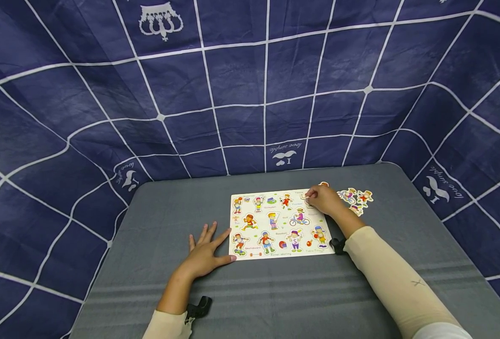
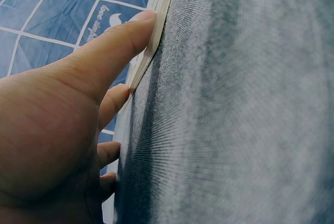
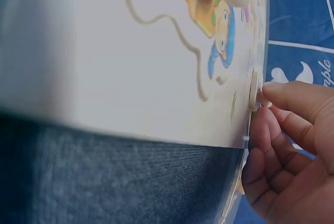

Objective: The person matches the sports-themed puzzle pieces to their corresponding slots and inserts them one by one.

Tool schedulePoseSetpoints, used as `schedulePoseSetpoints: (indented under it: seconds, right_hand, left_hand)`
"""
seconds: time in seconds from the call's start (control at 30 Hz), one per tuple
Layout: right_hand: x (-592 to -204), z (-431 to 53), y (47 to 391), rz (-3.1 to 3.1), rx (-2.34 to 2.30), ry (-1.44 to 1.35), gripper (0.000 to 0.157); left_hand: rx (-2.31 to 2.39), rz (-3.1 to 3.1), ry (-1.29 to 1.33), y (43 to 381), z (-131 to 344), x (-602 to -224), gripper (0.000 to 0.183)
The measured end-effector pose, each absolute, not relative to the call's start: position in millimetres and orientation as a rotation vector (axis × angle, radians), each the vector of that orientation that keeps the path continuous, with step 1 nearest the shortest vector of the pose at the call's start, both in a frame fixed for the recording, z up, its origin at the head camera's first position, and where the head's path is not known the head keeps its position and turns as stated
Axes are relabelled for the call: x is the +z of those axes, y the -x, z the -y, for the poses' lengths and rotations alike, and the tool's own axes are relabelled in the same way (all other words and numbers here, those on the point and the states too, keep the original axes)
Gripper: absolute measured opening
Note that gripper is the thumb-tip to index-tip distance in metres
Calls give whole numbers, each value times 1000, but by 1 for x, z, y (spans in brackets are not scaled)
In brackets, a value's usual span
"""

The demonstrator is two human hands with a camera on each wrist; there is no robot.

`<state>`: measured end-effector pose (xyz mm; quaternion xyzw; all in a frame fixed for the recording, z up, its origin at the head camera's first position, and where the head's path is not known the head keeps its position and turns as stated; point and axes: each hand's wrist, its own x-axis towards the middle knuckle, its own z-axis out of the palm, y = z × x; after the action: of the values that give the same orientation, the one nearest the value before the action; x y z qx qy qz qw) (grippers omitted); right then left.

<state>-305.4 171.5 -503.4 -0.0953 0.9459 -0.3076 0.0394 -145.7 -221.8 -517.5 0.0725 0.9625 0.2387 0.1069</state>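
1. Left hand [image 1: 203,256]: below left of centre, fingers splayed, thumb on board [image 1: 308,230], nothing gripped.
2. Right hand [image 1: 327,201]: right of centre, fingers curled, pinching piece [image 3: 254,90] at board's upper right.
3. Board: lower centre.

The puzzle board [image 1: 254,238] lay on the table [image 1: 182,212], with hanging cloth [image 1: 245,117] behind and to both sides of the table. The left hand [image 1: 203,256] rested just left of the board, its thumb at the near left corner and its forefinger at the left edge. The right hand [image 1: 323,200] was over the far right corner, a piece [image 3: 254,91] at its thumb. Loose pieces [image 1: 364,197] lay on the table, right of the board and that hand. On the board, the skateboarder [image 1: 239,245] sat near left, the runner [image 1: 250,221] behind it, the cyclist [image 1: 299,217] right of centre.
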Motion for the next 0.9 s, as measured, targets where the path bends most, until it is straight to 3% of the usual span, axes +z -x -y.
schedulePoseSetpoints:
  seconds: [0.9]
  right_hand:
    - [-494, -182, 300, -2944, -930, 311, 14]
  left_hand:
    - [695, -2836, -222, 146, 221, -518, 87]
